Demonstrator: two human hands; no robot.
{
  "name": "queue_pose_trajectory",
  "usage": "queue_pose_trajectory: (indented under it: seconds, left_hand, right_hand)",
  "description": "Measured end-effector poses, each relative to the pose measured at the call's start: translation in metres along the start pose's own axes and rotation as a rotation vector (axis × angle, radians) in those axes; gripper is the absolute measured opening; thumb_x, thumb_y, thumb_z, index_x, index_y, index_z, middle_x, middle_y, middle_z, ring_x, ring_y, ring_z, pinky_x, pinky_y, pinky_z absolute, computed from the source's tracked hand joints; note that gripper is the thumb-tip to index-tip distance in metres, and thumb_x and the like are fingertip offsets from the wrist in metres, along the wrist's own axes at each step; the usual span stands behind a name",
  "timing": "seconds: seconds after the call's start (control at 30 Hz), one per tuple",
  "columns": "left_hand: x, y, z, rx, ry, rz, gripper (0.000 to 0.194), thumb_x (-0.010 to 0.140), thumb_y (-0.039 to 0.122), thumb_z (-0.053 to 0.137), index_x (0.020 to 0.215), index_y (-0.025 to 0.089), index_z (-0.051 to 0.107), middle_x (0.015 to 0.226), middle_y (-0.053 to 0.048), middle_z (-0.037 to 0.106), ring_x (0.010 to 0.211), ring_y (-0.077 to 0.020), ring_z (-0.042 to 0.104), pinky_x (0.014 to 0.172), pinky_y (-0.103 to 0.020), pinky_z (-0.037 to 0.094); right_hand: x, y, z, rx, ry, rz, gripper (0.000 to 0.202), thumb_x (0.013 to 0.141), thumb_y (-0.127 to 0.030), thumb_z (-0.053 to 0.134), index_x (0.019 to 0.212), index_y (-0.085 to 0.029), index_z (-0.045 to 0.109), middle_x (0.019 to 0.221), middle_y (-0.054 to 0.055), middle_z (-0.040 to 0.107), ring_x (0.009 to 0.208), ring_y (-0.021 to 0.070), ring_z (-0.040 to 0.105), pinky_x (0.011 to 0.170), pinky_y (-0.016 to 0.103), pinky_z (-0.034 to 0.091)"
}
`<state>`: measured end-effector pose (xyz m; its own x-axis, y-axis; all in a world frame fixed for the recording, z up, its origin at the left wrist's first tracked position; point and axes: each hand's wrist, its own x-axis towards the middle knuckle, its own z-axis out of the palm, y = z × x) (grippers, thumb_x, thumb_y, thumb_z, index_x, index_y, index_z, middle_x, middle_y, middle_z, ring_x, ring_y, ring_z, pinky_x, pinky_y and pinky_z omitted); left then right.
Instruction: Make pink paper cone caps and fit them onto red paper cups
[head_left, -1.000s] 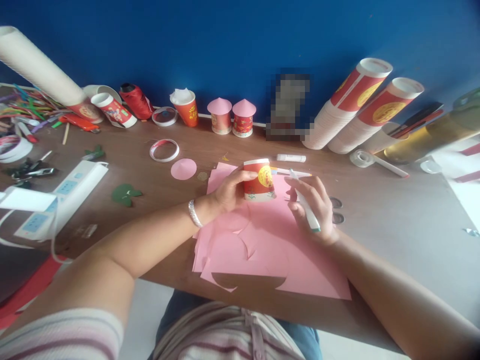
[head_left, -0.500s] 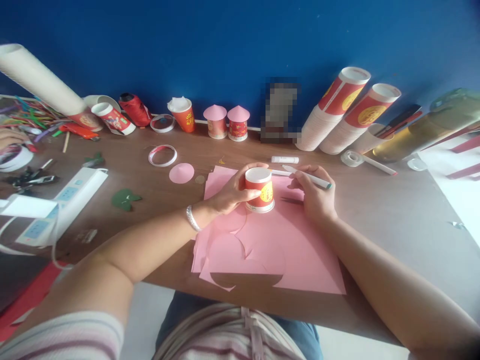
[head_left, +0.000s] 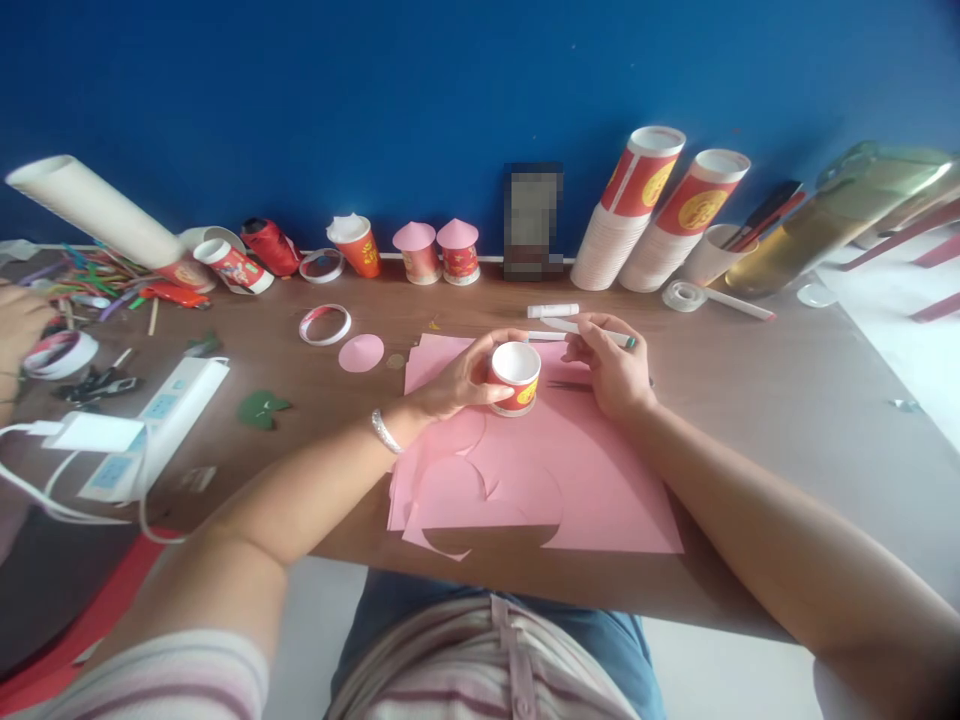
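Note:
My left hand [head_left: 466, 378] is closed around a short red-and-white paper cup [head_left: 517, 388] with a yellow emblem. The cup's mouth tips toward me and its inside looks white. Just to its right, my right hand [head_left: 611, 370] pinches a white marker pen [head_left: 616, 338] with a green end. Beneath both hands lie pink paper sheets [head_left: 600, 490] with rounded cut-outs. Dark scissors [head_left: 568, 385] rest on the paper, partly hidden by my right hand. Behind the hands is a white glue stick [head_left: 553, 311].
Two small cups [head_left: 460, 265] with pink cone tops stand by the wall. Tall cup stacks [head_left: 611, 240] and a bottle [head_left: 795, 235] are at the right. A pink cone [head_left: 361, 353], cup ring [head_left: 325, 325] and power strip [head_left: 161, 425] lie left, with another person's hand [head_left: 22, 325] at the edge.
The cup has tilted so its mouth faces me more. My right hand has shifted a little left, closer to the cup, still with the marker pen. The view has moved slightly.

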<state>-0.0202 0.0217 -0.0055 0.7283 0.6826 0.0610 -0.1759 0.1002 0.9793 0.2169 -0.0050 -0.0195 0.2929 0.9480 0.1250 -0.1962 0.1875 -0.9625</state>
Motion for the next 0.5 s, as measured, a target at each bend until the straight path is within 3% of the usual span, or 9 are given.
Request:
queue_pose_trajectory:
  seconds: [0.17,0.3,0.4,0.5]
  left_hand:
    - [0.001,0.001,-0.001,0.049,0.012,-0.020,0.069,0.069,0.031,0.088,0.132,0.023,0.060,0.134,-0.013,0.063,0.117,-0.0278,0.060,0.093,-0.036,0.050]
    - [0.002,0.001,-0.002,-0.014,0.000,0.009,0.063,0.072,0.032,0.084,0.129,0.021,0.062,0.128,-0.011,0.065,0.113,-0.0255,0.061,0.093,-0.035,0.049]
    - [0.004,0.005,-0.005,-0.066,0.103,0.109,0.041,0.077,0.033,0.076,0.114,0.018,0.067,0.118,-0.009,0.067,0.111,-0.0232,0.062,0.098,-0.035,0.048]
    - [0.014,0.014,-0.012,0.042,0.254,0.170,0.028,0.080,0.030,0.074,0.103,0.018,0.066,0.105,-0.006,0.069,0.101,-0.0193,0.064,0.098,-0.035,0.048]
  right_hand:
    - [-0.001,-0.007,0.005,0.036,0.009,0.025,0.032,0.072,-0.043,0.085,0.079,-0.021,0.063,0.071,-0.003,0.069,0.056,0.0097,0.061,0.059,0.025,0.057]
    - [-0.002,-0.009,0.006,0.047,0.000,0.043,0.033,0.070,-0.041,0.086,0.080,-0.020,0.063,0.073,-0.001,0.071,0.057,0.0102,0.063,0.061,0.027,0.058]
    - [-0.002,-0.009,0.006,0.040,-0.009,0.037,0.034,0.070,-0.043,0.087,0.080,-0.021,0.062,0.074,-0.001,0.071,0.057,0.0100,0.063,0.061,0.026,0.058]
    - [-0.001,-0.007,0.005,0.047,0.004,0.032,0.039,0.071,-0.049,0.087,0.078,-0.022,0.060,0.068,-0.004,0.067,0.055,0.0099,0.061,0.061,0.027,0.058]
